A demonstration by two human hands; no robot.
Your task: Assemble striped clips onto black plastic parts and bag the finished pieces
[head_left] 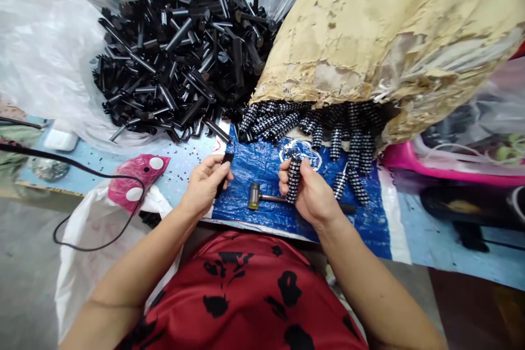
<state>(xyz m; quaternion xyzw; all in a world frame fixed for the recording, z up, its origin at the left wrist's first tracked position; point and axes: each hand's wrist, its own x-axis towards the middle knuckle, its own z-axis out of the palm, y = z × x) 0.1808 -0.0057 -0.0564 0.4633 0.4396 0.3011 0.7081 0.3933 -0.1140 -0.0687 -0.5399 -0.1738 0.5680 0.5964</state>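
Pinched in my left hand (207, 185) is a short black plastic piece (223, 175), held above the left edge of a blue sheet (241, 213). My right hand (309, 191) grips a black cylinder with rows of white marks (293, 179), tilted close to upright. Beneath and between the hands lies a small hammer (255, 196), its handle passing behind the cylinder. More patterned cylinders (283, 124) spill from a torn yellow sack (348, 27) onto the sheet. A large heap of glossy black plastic parts (184, 54) rises behind my left hand.
Clear plastic bags (49, 38) surround the heap on the left. A white bag (90, 229) hangs at the front left edge, near a black cord (102, 176) and a pink piece (137, 180). At right stand a pink tub (443, 169) and a dark machine (471, 208).
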